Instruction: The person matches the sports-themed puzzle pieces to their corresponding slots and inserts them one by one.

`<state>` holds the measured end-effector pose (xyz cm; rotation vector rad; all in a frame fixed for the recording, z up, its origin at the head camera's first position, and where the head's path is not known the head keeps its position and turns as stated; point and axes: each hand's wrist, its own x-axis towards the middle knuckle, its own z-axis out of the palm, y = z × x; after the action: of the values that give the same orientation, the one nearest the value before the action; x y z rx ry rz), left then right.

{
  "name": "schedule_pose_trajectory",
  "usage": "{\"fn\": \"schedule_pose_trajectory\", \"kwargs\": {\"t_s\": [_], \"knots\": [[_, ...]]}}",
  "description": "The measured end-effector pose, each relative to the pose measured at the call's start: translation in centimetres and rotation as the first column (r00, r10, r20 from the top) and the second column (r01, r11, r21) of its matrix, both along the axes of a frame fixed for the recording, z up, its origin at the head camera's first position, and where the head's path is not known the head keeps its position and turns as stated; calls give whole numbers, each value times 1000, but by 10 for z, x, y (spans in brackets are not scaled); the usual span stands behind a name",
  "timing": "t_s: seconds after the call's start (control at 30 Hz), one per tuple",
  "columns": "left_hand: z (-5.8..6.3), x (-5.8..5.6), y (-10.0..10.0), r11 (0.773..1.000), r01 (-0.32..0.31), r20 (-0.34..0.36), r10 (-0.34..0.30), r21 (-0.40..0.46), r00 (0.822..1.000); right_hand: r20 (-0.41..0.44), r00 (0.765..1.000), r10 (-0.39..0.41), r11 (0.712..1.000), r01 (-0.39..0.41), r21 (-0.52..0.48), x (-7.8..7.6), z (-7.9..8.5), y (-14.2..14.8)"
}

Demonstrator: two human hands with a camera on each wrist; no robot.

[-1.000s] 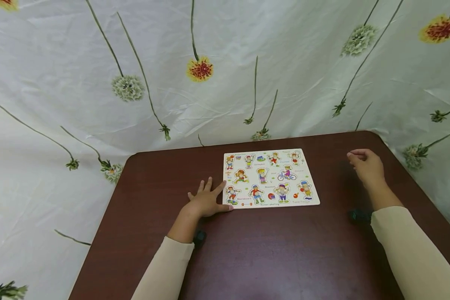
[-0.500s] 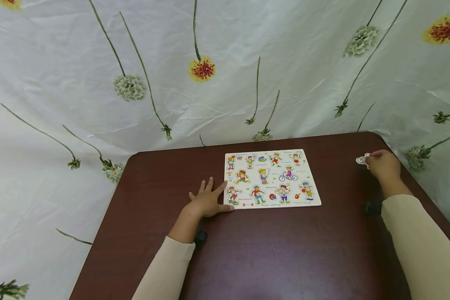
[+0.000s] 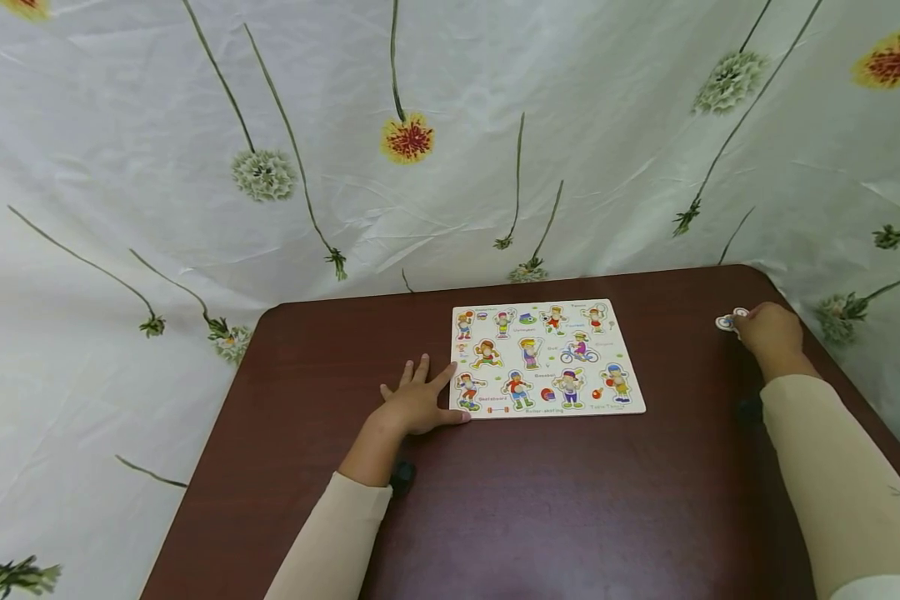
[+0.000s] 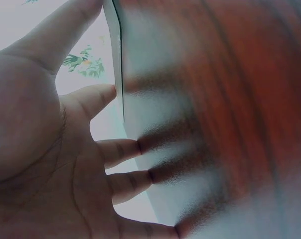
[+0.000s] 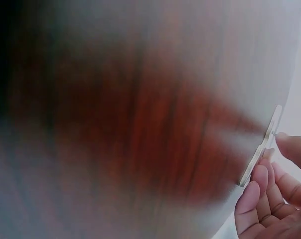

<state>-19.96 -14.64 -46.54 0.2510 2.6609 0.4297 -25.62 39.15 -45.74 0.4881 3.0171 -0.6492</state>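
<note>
In the head view a white wooden picture puzzle board (image 3: 517, 379) with colourful sports figures lies on the table. My left hand (image 3: 414, 408) rests spread at its left side, index finger and thumb on the board's edge; the left wrist view shows the palm and straight fingers (image 4: 120, 152) reaching the tabletop. Out to the right, my right hand (image 3: 772, 333) pinches a small white puzzle piece (image 3: 726, 322) with round, wheel-like shapes, partly hidden by the fingers. The right wrist view has this piece (image 5: 260, 149) edge-on, thumb and fingertips right at it, close over the table.
The dark brown table (image 3: 540, 508) has rounded far corners. Behind it hangs a pale cloth (image 3: 450, 208) printed with flowers and stems. A dark wrist camera (image 3: 402, 477) sits under the left wrist.
My right hand has shifted right and turned, so the puzzle piece at its fingertips now shows. The left hand stays on the board's edge, and the board lies as before.
</note>
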Motion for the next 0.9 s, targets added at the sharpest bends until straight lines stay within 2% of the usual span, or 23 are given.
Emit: {"fn": "schedule_pose_trajectory", "kwargs": {"t_s": [0.23, 0.5, 0.8, 0.9], "knots": [[-1, 0, 0, 1000, 2, 1, -2, -12, 1000, 15, 1000, 16, 1000, -17, 16, -1, -1, 0], [-3, -1, 0, 1000, -2, -5, 2, -8, 1000, -19, 997, 80, 996, -80, 39, -2, -1, -4], [-4, -2, -1, 1000, -2, -7, 2, -11, 1000, -135, 986, 101, 994, -106, -30, -3, 1, -33], [-4, -2, 0, 1000, -2, -7, 2, -9, 1000, -138, 985, 107, 991, -117, -63, -2, 3, -46]]}}
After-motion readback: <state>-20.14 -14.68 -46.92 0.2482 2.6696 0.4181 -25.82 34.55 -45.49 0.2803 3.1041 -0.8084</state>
